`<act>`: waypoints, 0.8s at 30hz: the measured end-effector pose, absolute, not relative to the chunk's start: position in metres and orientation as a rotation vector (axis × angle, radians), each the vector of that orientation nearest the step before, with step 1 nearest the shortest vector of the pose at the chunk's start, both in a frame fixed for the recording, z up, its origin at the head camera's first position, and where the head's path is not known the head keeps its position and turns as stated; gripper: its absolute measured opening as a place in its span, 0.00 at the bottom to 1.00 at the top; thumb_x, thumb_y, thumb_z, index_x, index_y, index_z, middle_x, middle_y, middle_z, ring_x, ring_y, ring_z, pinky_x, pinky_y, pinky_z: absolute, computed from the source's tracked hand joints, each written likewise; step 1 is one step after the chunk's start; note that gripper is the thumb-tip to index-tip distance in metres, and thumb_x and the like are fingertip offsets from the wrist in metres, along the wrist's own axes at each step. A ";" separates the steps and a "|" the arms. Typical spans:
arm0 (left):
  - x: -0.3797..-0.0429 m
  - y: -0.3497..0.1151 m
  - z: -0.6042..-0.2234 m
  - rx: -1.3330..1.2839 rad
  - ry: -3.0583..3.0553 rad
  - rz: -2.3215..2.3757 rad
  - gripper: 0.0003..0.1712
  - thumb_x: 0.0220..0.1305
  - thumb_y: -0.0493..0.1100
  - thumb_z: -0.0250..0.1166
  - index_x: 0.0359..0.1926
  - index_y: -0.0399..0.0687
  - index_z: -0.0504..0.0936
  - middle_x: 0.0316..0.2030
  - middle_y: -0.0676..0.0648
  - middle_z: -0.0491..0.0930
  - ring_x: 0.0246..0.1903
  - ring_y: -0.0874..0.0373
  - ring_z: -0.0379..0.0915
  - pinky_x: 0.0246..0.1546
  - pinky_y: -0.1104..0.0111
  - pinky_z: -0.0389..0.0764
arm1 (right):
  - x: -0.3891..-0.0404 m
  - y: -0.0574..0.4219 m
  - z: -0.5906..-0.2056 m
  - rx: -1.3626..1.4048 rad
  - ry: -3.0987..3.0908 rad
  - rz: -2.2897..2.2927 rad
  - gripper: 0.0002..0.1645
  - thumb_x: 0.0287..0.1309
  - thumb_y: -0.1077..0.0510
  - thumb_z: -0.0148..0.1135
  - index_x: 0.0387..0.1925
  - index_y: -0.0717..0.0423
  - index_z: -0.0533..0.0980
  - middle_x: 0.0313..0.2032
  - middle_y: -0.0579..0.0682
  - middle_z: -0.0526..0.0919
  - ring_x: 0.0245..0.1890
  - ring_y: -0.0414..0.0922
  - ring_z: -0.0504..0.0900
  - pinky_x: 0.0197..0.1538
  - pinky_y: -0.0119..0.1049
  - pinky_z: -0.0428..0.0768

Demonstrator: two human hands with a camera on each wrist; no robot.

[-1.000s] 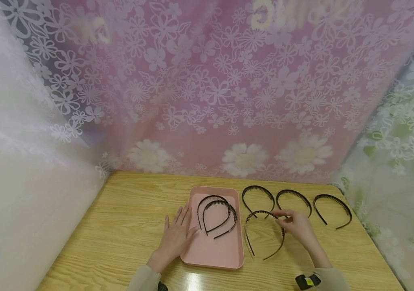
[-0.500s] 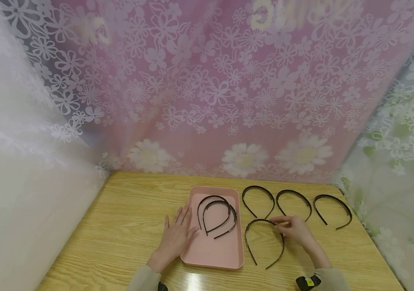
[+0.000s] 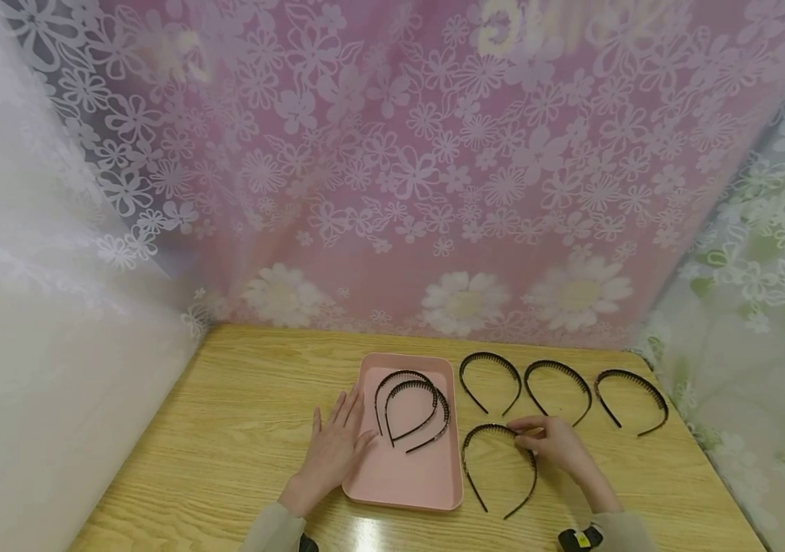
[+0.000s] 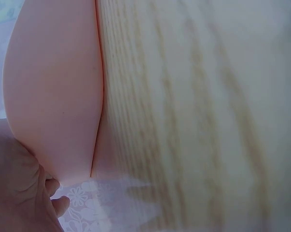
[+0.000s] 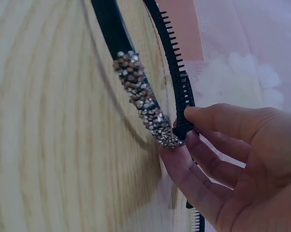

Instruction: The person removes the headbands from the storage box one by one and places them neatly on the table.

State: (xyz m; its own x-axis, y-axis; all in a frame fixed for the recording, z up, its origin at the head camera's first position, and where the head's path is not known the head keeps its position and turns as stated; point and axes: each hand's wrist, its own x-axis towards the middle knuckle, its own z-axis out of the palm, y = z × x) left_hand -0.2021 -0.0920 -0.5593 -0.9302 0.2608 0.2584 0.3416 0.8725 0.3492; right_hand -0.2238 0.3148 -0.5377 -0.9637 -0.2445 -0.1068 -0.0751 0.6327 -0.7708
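Observation:
My right hand pinches the upper right of a black toothed headband, between thumb and fingers. In the right wrist view, this headband has a stretch of sparkling stones along its outer face and comb teeth inside. It stands just right of a pink tray, its ends toward me. Two overlapping black headbands lie inside the tray. My left hand rests with straight fingers against the tray's left side. The left wrist view shows the tray's outer wall and part of that hand.
Three more black headbands lie in a row along the back right: a left one, a middle one and a right one. Flowered curtains enclose the wooden table behind and at both sides.
The right hand has brought the headband toward me, away from the back row. My left hand and the tray stay in place.

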 end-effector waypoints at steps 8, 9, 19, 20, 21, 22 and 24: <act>-0.201 -0.092 -0.558 -0.462 -2.847 -0.594 0.39 0.75 0.55 0.57 0.76 0.37 0.61 0.77 0.40 0.56 0.75 0.38 0.53 0.66 0.27 0.53 | -0.224 0.309 -0.539 -0.175 2.718 -1.177 0.16 0.62 0.59 0.70 0.51 0.57 0.85 0.48 0.59 0.87 0.38 0.47 0.87 0.30 0.36 0.82; -0.201 -0.092 -0.559 -0.462 -2.847 -0.593 0.39 0.75 0.55 0.57 0.76 0.37 0.61 0.77 0.40 0.56 0.75 0.39 0.53 0.66 0.27 0.53 | -0.224 0.308 -0.539 -0.163 2.719 -1.175 0.16 0.61 0.60 0.70 0.51 0.57 0.85 0.47 0.58 0.87 0.38 0.47 0.87 0.30 0.36 0.83; -0.202 -0.092 -0.561 -0.468 -2.832 -0.601 0.39 0.75 0.55 0.58 0.77 0.38 0.60 0.77 0.40 0.56 0.75 0.39 0.53 0.65 0.27 0.53 | -0.220 0.308 -0.529 -0.097 2.746 -1.240 0.18 0.69 0.57 0.64 0.55 0.61 0.82 0.48 0.61 0.86 0.40 0.51 0.86 0.33 0.38 0.85; -0.202 -0.092 -0.561 -0.468 -2.832 -0.603 0.39 0.75 0.55 0.58 0.77 0.37 0.60 0.77 0.40 0.56 0.75 0.39 0.53 0.65 0.27 0.53 | -0.220 0.308 -0.528 -0.099 2.753 -1.258 0.19 0.70 0.55 0.62 0.57 0.62 0.81 0.50 0.63 0.85 0.41 0.52 0.87 0.34 0.39 0.86; -0.202 -0.092 -0.561 -0.467 -2.831 -0.604 0.39 0.75 0.55 0.58 0.77 0.37 0.60 0.77 0.40 0.56 0.75 0.39 0.53 0.65 0.27 0.53 | -0.220 0.309 -0.527 -0.101 2.753 -1.290 0.21 0.72 0.54 0.61 0.58 0.62 0.80 0.54 0.65 0.83 0.43 0.54 0.86 0.35 0.40 0.86; -0.201 -0.092 -0.561 -0.468 -2.830 -0.604 0.39 0.75 0.55 0.58 0.76 0.37 0.60 0.77 0.40 0.56 0.75 0.38 0.53 0.65 0.27 0.53 | -0.220 0.310 -0.526 -0.104 2.749 -1.325 0.22 0.73 0.53 0.59 0.60 0.63 0.78 0.56 0.66 0.81 0.45 0.56 0.86 0.37 0.41 0.87; -0.201 -0.092 -0.561 -0.467 -2.827 -0.604 0.39 0.75 0.55 0.58 0.76 0.37 0.61 0.77 0.40 0.56 0.75 0.38 0.53 0.65 0.27 0.53 | -0.220 0.311 -0.526 -0.132 2.745 -1.396 0.25 0.75 0.52 0.57 0.64 0.65 0.75 0.60 0.69 0.78 0.50 0.59 0.85 0.41 0.43 0.87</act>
State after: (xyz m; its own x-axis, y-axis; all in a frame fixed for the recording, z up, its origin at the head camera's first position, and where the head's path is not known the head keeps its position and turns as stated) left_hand -0.2010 -0.0921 -0.5611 -0.9271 0.2609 0.2691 0.3481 0.8657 0.3598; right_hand -0.2199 0.3112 -0.5261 -0.9946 -0.1030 -0.0135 -0.0498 0.5865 -0.8084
